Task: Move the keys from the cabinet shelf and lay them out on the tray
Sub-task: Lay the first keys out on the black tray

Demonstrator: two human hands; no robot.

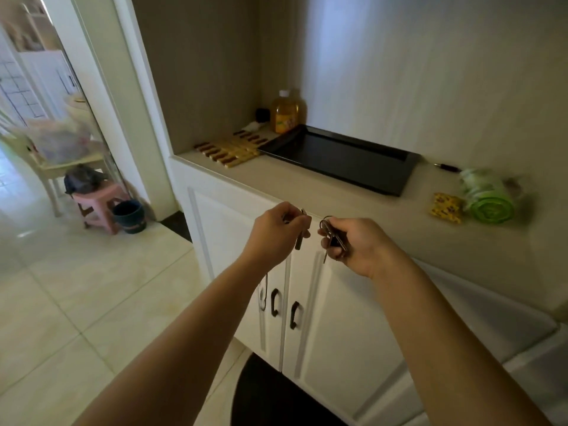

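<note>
Both hands hover in front of the shelf's front edge, above the white cabinet doors. My left hand [278, 232] pinches a single dark key [300, 238] that hangs down from its fingers. A bunch of keys on a ring [330, 233] is gripped in my right hand [356, 241], a few centimetres to the right of the single key. The black rectangular tray [396, 179] lies on the beige cabinet shelf [307, 192] beyond the hands, with nothing inside it.
Left of the tray lies a wooden slatted mat [230, 149], and a yellow bottle [287, 113] stands in the corner behind it. A green roll [488, 201], a yellow packet [445, 207] and a pen [447, 166] lie right of the tray. A pink stool [98, 204] and dark bucket [129, 215] stand on the floor.
</note>
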